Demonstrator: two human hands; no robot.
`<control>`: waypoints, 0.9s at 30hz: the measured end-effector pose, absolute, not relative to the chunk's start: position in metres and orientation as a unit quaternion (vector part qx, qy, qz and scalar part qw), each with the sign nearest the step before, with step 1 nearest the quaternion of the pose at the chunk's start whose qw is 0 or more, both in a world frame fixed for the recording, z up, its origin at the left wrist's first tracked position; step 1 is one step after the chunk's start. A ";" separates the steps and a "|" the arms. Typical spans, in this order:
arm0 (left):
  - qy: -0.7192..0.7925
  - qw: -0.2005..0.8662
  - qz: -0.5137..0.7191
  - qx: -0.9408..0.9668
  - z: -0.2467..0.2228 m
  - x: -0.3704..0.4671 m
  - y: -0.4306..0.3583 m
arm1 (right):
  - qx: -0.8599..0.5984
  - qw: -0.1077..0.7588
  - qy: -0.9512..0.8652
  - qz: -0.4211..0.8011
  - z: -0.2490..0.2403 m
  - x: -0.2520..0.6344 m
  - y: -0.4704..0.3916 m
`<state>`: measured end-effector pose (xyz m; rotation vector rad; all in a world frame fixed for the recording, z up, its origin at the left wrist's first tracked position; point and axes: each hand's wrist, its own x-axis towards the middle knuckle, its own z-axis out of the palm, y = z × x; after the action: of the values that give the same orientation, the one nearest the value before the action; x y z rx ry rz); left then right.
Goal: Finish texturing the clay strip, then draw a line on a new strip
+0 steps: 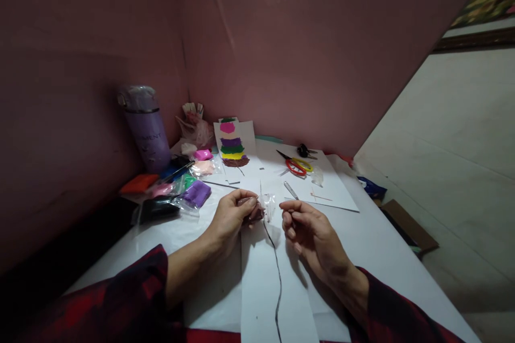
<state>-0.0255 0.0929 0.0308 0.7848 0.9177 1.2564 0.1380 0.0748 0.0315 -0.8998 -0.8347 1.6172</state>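
Observation:
Over the middle of the table, my left hand [230, 218] is closed on a packet of brown clay [255, 215], whose clear plastic sticks out to the right. The fingers cover part of the clay. My right hand [317, 236] hovers a little to the right, apart from the packet, with its fingers curled and thumb drawn in. Whatever lies between those fingertips is too small to make out. Beneath both hands is a white sheet [257, 300] with a wavy dark line [278, 284] running down toward me.
Bagged clay in several colours, including a purple packet [196, 194], lies left near a purple bottle [145, 131]. A card with coloured layers [232, 144] leans at the back. Scissors [296, 165], keys [306, 151] and a small grey tool [290, 191] lie right of centre.

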 end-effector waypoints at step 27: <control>0.407 0.635 0.561 0.343 0.032 -0.027 0.095 | -0.320 0.519 -0.299 0.734 0.033 0.141 0.079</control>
<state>-0.0274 0.0950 0.0320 0.7832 0.9294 1.2817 0.1413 0.0795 0.0326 -0.7668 -0.7163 1.7611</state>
